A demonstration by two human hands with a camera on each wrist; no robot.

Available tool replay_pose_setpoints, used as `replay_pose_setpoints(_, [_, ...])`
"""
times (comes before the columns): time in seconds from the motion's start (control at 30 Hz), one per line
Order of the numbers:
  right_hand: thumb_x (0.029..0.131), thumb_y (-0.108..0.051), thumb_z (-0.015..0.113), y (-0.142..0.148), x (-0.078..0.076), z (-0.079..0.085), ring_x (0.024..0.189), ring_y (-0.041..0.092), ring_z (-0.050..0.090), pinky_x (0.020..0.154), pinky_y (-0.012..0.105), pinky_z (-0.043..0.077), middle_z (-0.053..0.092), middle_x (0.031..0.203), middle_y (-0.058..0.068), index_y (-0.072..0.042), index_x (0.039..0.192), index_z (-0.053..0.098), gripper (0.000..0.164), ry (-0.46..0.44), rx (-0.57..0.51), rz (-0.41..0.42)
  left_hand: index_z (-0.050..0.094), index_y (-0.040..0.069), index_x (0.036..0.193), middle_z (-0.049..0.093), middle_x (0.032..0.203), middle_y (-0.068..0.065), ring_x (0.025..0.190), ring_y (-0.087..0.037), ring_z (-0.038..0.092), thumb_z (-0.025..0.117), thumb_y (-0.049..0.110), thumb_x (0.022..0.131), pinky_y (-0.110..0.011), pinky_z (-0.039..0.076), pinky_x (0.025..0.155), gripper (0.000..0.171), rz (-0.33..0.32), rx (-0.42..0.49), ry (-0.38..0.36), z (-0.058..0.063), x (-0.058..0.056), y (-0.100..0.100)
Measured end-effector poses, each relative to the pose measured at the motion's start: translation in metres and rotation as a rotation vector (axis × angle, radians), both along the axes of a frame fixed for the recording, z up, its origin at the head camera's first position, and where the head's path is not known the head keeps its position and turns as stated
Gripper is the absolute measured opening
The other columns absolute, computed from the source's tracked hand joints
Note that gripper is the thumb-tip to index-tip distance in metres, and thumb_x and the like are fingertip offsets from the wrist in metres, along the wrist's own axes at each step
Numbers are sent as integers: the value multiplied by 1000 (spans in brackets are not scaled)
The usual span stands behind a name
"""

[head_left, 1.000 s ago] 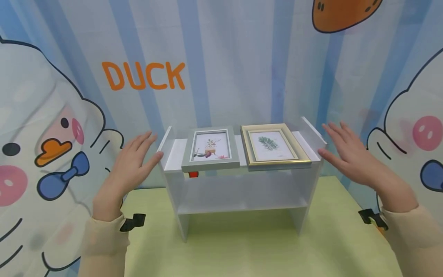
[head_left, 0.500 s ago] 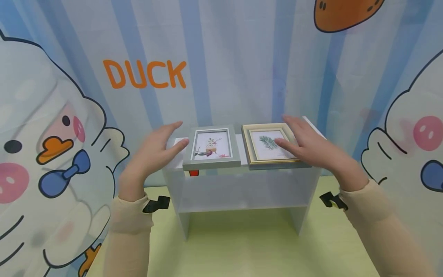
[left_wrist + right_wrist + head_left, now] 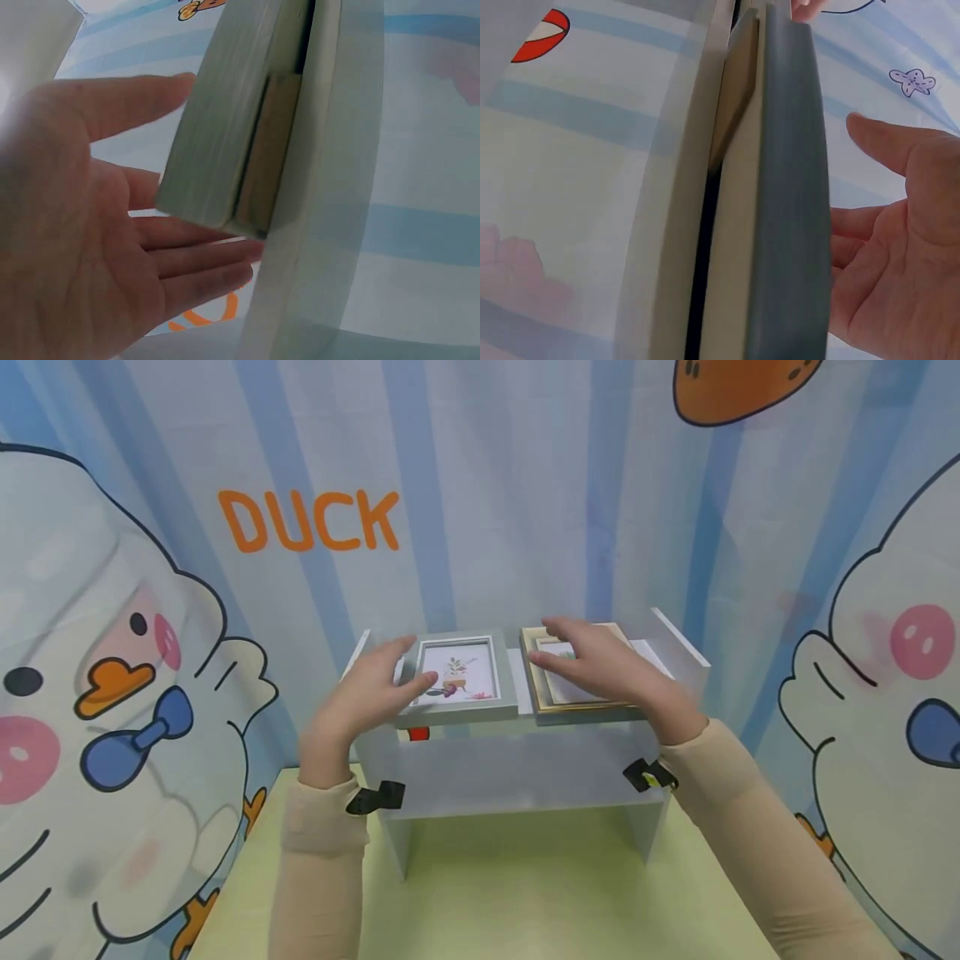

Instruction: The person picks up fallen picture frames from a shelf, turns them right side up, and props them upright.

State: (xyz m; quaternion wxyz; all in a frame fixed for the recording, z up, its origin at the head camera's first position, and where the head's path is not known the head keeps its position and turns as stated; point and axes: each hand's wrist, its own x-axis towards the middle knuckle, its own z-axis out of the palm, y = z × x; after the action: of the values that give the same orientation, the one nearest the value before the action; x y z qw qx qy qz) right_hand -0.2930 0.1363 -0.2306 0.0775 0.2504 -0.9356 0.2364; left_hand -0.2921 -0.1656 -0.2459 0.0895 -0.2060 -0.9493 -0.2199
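Note:
Two picture frames lie face up, side by side, on top of a small white shelf [image 3: 517,768]. My left hand [image 3: 367,692] is at the left edge of the grey-green picture frame [image 3: 507,681], which holds a plant print. In the left wrist view its thumb and fingers [image 3: 202,281] are spread apart around that frame's corner. Over the gold and cream picture frame [image 3: 534,685] is my right hand [image 3: 600,667], covering much of its leaf print. The right wrist view has that hand's thumb and fingers spread beside the frame's grey-blue side [image 3: 791,195].
The shelf stands on a yellow-green tabletop [image 3: 517,902], with upright side panels [image 3: 678,643] rising past its top board. Behind hangs a blue-striped curtain [image 3: 517,493] with duck drawings [image 3: 75,610]. Black clips [image 3: 375,797] sit at both cuffs.
Both hands have moved inward from outside the shelf's side panels to above the picture frames. The frames and shelf stay where they were.

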Motion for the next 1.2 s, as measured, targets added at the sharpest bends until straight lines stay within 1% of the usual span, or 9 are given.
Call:
replay_pose_setpoints(0.13, [95,-37,54,-15,-6,-1,127,34,48,105,50,41,47,140,21,1,143,36,64,-22,-23,-19,26,2,148,37,149,-17,135,-33,37,54,45,92,-51,34,111,76,20,5,-28,-5,-3,2])
replay_pose_setpoints(0.27, [94,-37,56,-29,-10,-2,123,31,52,101,47,46,53,135,20,0,142,38,63,-83,-44,-38,29,1,147,43,144,-19,128,-34,46,54,43,92,-51,39,106,74,68,6,-50,-8,-4,1])
replay_pose_setpoints(0.47, [94,-33,58,-42,-17,-6,121,31,54,99,45,47,56,131,21,1,140,41,60,-112,1,-43,29,-1,146,44,142,-22,127,-35,46,52,42,93,-51,41,104,72,122,17,-81,-10,-4,2])
replay_pose_setpoints(0.67, [92,-33,61,-52,-22,-7,104,29,62,84,41,53,64,116,19,2,119,55,45,-63,97,-48,34,-2,143,49,137,-22,123,-34,50,52,37,94,-50,43,102,65,177,82,-97,-10,-7,3])
replay_pose_setpoints(0.73, [91,-33,62,-55,-23,-7,93,25,63,75,36,53,66,105,16,1,109,59,38,-60,115,-51,38,-2,141,52,134,-22,121,-35,52,53,34,93,-49,44,101,62,199,96,-84,-10,-9,4])
replay_pose_setpoints(0.87, [92,-34,60,-61,-23,-7,69,18,52,59,29,43,62,85,12,-2,96,60,33,-89,126,-79,42,-3,138,55,130,-23,118,-34,54,57,28,91,-48,46,100,58,236,142,-74,-11,-12,8])
replay_pose_setpoints(0.93, [92,-34,59,-63,-23,-6,67,17,48,59,28,40,62,87,13,1,102,61,36,-107,115,-107,43,-3,137,56,130,-23,118,-34,55,59,25,90,-47,46,100,58,252,172,-76,-12,-13,10])
replay_pose_setpoints(1.03, [92,-33,59,-66,-22,-4,70,18,50,63,29,43,64,96,15,3,113,62,41,-134,83,-156,44,-2,138,57,128,-22,116,-32,56,61,23,88,-46,47,98,58,291,210,-78,-14,-14,14])
replay_pose_setpoints(1.2, [91,-29,61,-69,-23,-3,91,24,57,80,36,51,62,117,18,2,123,58,45,-171,27,-212,41,1,141,57,131,-20,118,-31,57,63,21,87,-44,47,100,62,339,303,-70,-16,-14,16])
